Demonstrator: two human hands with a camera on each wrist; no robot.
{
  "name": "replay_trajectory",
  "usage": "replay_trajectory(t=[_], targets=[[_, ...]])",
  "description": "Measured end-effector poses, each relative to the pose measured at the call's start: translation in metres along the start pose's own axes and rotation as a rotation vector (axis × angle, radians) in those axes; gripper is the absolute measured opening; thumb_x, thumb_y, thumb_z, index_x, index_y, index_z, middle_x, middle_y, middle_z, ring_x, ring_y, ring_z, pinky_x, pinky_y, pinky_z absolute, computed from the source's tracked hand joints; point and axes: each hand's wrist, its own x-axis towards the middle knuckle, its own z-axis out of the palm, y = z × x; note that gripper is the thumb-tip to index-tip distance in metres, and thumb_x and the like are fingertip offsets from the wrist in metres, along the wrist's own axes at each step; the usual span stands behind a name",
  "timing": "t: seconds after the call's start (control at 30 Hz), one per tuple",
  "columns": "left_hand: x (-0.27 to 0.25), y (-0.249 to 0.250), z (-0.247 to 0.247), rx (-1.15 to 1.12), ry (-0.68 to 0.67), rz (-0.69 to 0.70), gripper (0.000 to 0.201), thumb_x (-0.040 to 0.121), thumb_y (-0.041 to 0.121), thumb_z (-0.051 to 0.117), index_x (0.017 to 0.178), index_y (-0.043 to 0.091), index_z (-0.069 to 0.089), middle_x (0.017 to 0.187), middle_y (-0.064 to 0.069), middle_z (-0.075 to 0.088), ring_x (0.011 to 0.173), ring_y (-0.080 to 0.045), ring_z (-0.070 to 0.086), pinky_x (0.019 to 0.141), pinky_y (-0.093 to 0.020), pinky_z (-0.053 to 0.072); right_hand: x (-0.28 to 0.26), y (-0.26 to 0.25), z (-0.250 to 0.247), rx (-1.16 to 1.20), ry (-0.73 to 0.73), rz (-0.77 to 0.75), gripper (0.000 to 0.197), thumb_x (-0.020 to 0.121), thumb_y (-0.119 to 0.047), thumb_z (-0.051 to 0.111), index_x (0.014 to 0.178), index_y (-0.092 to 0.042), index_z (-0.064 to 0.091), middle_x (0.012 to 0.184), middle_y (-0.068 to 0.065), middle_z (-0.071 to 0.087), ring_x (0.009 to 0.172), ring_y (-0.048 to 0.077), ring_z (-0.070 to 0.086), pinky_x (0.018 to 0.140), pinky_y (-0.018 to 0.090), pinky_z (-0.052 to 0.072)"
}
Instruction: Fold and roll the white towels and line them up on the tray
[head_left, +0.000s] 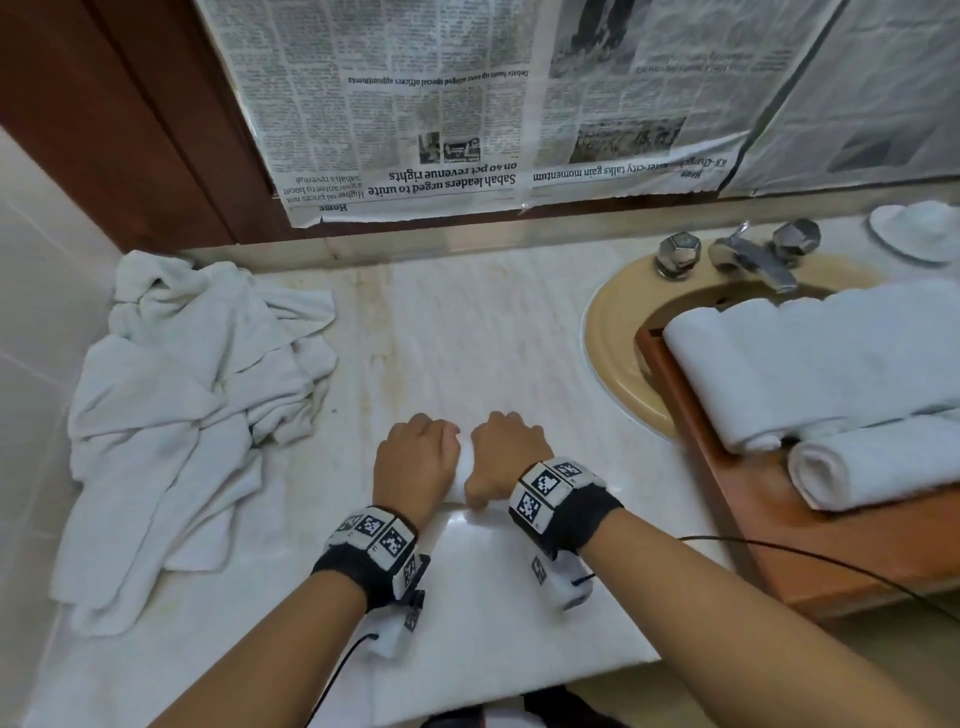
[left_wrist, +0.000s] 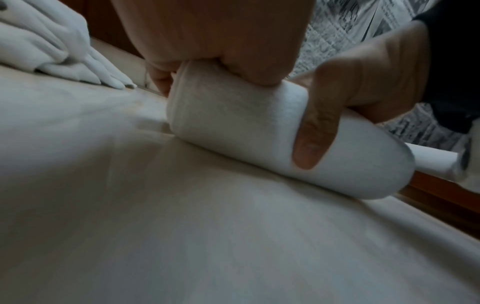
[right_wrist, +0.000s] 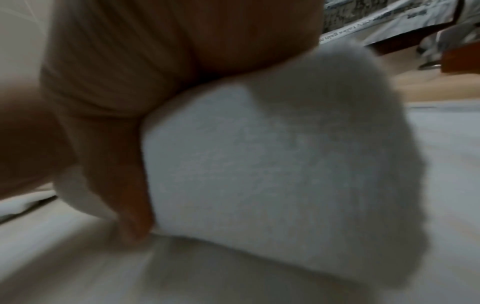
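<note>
Left hand (head_left: 415, 460) and right hand (head_left: 506, 453) curled around a half-rolled white towel (left_wrist: 233, 115) on the countertop (head_left: 467, 332), left of the wooden tray (head_left: 810, 525) (thumbs visible only from the wrists).

I see a roll (left_wrist: 233, 115) of white terry cloth, soft and matt, its nap fuzzy in the right wrist view. The counter (head_left: 467, 322) looks like pale marble, smooth and glossy, with faint yellowish staining. The pile (head_left: 197, 395) at my left is the same matt white cloth, crumpled. The tray (head_left: 779, 525) looks like reddish-brown wood with a satin finish, carrying rolled towels (head_left: 810, 374) of the same looped cloth. The basin (head_left: 618, 338) is tan ceramic, glazed and shiny. The taps (head_left: 753, 252) are polished metal, faceted. Newspaper (head_left: 467, 104), thin matt paper, covers the wall above dark wood panelling (head_left: 130, 130).
</note>
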Motion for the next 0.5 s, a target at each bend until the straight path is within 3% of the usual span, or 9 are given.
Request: replay_trajectory(t=[0.1,0.2,0.27,0.4,0.5], targets=[[-0.006,0.006,0.005,-0.075,0.013,0.067,0.054,0.088,0.036,0.023,0.097,0.019,0.073,0.094,-0.004,0.068,0.086,-0.029,0.059,0.076,-0.041,0.049,-0.014,0.006,0.013,0.007,0.114,0.018,0.047,0.066,-0.036,0.072,0.106,-0.016,0.056,0.109,0.004,0.050,0.107,0.023,0.047,0.089,0.037,0.039],[-0.013,0.015,0.011,-0.128,0.006,0.138,0.050,0.089,0.035,0.026,0.097,0.019,0.073,0.096,-0.003,0.067,0.088,-0.027,0.058,0.079,-0.041,0.048,-0.030,0.016,0.023,0.095,0.168,0.052,0.045,0.065,-0.032,0.075,0.100,-0.015,0.052,0.089,0.000,0.054,0.088,0.022,0.060,0.070,0.030,0.042],[-0.017,0.025,0.013,-0.208,-0.017,0.168,0.051,0.091,0.038,0.025,0.102,0.018,0.071,0.102,-0.001,0.064,0.094,-0.023,0.055,0.084,-0.038,0.045,-0.040,0.027,0.029,0.164,0.172,0.099,0.049,0.064,-0.031,0.076,0.101,-0.015,0.049,0.086,0.000,0.054,0.083,0.023,0.061,0.064,0.029,0.040],[-0.018,0.044,0.022,-0.483,-0.073,0.098,0.049,0.099,0.044,0.023,0.119,0.020,0.061,0.117,0.006,0.057,0.110,-0.009,0.048,0.097,-0.026,0.035,-0.060,0.058,0.033,0.436,0.143,0.253,0.071,0.062,-0.033,0.079,0.118,-0.015,0.040,0.098,0.005,0.058,0.091,0.028,0.061,0.066,0.030,0.042],[-0.010,0.054,0.036,-0.427,-0.130,0.108,0.053,0.100,0.046,0.021,0.113,0.016,0.063,0.115,-0.002,0.063,0.110,-0.020,0.054,0.097,-0.036,0.041,-0.084,0.091,0.029,0.779,0.231,0.403,0.082,0.062,-0.034,0.083,0.126,-0.016,0.035,0.112,0.006,0.057,0.102,0.029,0.058,0.076,0.032,0.046]])
